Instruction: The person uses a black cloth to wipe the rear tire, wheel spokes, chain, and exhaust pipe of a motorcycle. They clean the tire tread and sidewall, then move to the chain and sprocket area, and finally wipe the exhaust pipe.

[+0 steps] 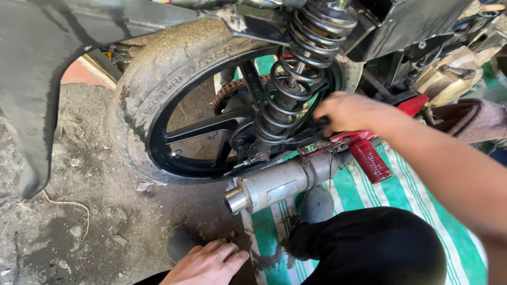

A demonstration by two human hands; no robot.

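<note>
Right hand (pixel 346 112) is closed on a black part beside the spring (pixel 288 89); the muffler (pixel 280 183) and footpeg (pixel 369 158) lie below. Left hand (pixel 207 264) is laid flat, open, on the dirt floor (pixel 79 211) by the wheel (pixel 174 105).

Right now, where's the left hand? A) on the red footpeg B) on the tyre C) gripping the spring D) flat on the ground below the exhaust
D: the left hand lies flat on the dirt ground below the exhaust, holding nothing; the right hand is up by the spring, above the red footpeg.
</note>
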